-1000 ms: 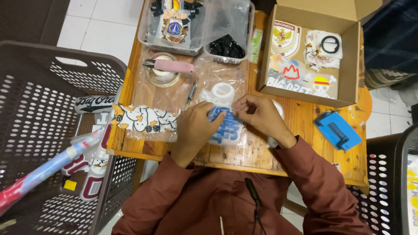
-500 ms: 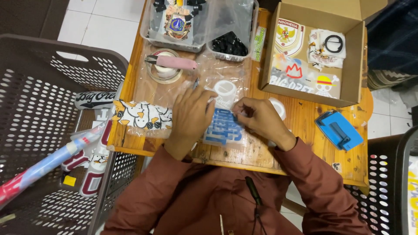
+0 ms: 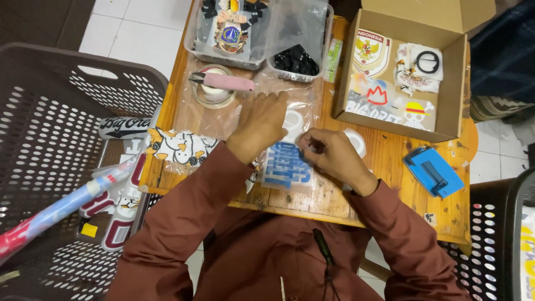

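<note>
Your right hand (image 3: 333, 156) pinches the top-right corner of the blue patch (image 3: 285, 165), long axis running toward you; your left hand (image 3: 262, 122) lies flat, open, on its top-left.

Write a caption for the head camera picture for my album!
Two hands, left hand and right hand, press a blue patch on a wooden table.

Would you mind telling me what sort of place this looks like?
Probably a small home workshop for packing patches or stickers: a wooden table on white floor tiles, an open cardboard box of colourful emblems, and dark perforated plastic baskets.
</note>
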